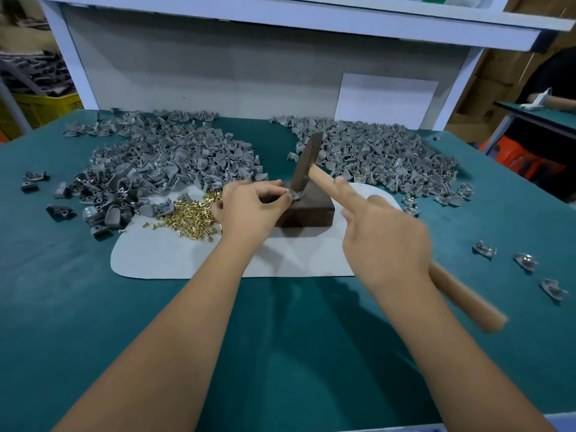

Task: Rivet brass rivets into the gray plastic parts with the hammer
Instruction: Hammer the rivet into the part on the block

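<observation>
My left hand (pixel 249 207) pinches a small gray plastic part (pixel 296 194) on top of a dark metal block (pixel 308 210). My right hand (pixel 386 235) grips the wooden handle of a hammer (pixel 307 162), forefinger stretched along the handle. The hammer's steel head stands on the part at the block's top. A heap of brass rivets (pixel 190 218) lies on a white mat (pixel 174 257) just left of my left hand.
Two big heaps of gray plastic parts lie on the green table, one at back left (pixel 162 163) and one at back right (pixel 389 157). Three riveted parts (pixel 525 261) lie apart at the right. A white shelf frame (pixel 78 63) rises behind.
</observation>
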